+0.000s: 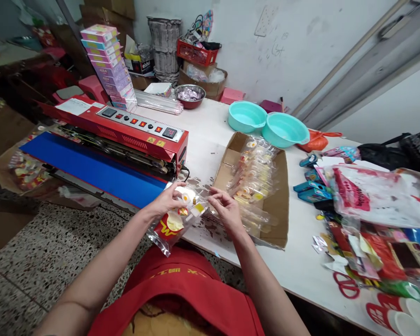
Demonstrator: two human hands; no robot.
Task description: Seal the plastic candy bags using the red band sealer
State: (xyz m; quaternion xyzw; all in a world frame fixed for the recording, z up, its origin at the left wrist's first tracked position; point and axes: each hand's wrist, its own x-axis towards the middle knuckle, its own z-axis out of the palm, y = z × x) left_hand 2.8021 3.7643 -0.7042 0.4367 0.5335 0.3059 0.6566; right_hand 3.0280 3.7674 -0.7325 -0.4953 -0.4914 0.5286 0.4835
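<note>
A clear plastic bag point(186, 223) hangs tilted between my hands at the table's front edge. Inside it show a red fry carton with a yellow mark, a small fried-egg piece and other small toy-like food pieces. My left hand point(168, 199) grips the bag's upper left side, fingers closed on the film. With thumb and fingers together, my right hand point(227, 212) pinches the bag's upper right edge. Just right of it lies a shallow cardboard box point(282, 200) with a row of similar filled bags point(254, 177).
On the left stands a red sealing machine point(136, 135) with a blue belt point(91, 168). Two turquoise basins point(287, 128) sit behind the box. Red scissors point(346, 284), paper cups point(385, 317) and plastic packaging point(381, 196) crowd the right side. A steel bowl point(190, 95) stands near the wall.
</note>
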